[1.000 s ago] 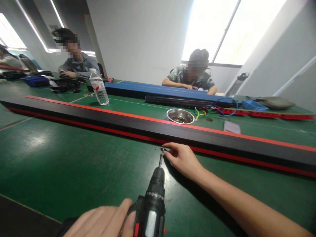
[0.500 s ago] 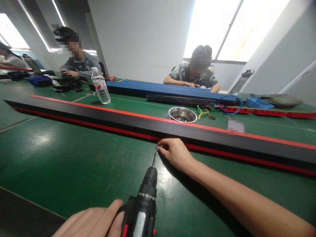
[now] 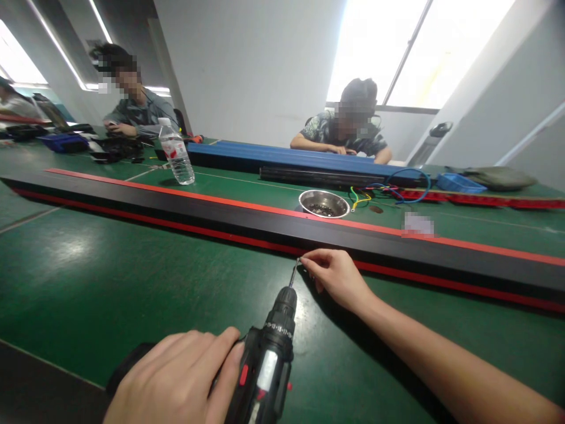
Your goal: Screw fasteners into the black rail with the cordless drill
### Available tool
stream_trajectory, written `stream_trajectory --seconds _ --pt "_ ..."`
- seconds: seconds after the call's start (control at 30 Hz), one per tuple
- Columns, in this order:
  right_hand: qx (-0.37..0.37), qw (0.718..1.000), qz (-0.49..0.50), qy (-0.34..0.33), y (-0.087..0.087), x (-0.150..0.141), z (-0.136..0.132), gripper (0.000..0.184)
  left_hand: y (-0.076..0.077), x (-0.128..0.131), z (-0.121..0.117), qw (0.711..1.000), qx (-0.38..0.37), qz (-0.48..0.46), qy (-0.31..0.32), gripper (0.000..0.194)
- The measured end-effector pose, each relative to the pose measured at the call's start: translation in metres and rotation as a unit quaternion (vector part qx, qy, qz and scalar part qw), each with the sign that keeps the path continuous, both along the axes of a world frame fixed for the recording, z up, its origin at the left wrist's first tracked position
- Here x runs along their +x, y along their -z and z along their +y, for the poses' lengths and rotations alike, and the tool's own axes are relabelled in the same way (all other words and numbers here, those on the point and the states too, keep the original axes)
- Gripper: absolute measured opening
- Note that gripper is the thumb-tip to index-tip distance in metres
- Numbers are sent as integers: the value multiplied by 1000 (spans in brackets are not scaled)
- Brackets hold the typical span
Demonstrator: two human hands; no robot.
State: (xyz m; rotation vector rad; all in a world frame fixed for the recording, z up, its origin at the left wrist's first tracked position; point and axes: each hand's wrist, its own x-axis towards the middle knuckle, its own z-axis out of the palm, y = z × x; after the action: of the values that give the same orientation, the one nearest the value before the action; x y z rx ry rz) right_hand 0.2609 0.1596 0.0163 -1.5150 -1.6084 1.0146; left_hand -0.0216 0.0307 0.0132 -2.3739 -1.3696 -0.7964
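Note:
My left hand (image 3: pixel 176 377) is wrapped round the grip of a black cordless drill (image 3: pixel 269 365), which points away from me. A thin silver driver bit (image 3: pixel 293 275) sticks out of its chuck. At the bit's tip, thumb and fingertips of my right hand (image 3: pixel 338 274) are pinched together; whatever they hold there is too small to make out. Just beyond lies a long black bar with red edges (image 3: pixel 220 218), stretched across the table. My right hand is close against its near red edge.
Behind the bar stand a steel bowl (image 3: pixel 324 203) of small dark parts and a water bottle (image 3: pixel 177 154). Coloured wires (image 3: pixel 362 199), blue profiles (image 3: pixel 265 154) and a blue tray (image 3: pixel 461 182) lie farther back on the green table (image 3: pixel 110 277). Two people sit across from me.
The drill and both hands have moved right and forward, bringing the bit's tip nearer the bar's near red edge. More of my left hand shows.

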Motion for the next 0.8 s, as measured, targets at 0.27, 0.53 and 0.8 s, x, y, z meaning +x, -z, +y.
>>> stream_trajectory --seconds 0.27,0.53,0.8 --pt "-5 996 70 46 3 -2 4 26 7 -4 -1 1000 -14 11 7 20" --pt "-25 996 77 33 0 -4 6 25 9 -2 -2 1000 -18 6 -7 20" --pt "-5 997 70 25 3 -4 5 27 5 2 -2 1000 -6 6 -12 21"
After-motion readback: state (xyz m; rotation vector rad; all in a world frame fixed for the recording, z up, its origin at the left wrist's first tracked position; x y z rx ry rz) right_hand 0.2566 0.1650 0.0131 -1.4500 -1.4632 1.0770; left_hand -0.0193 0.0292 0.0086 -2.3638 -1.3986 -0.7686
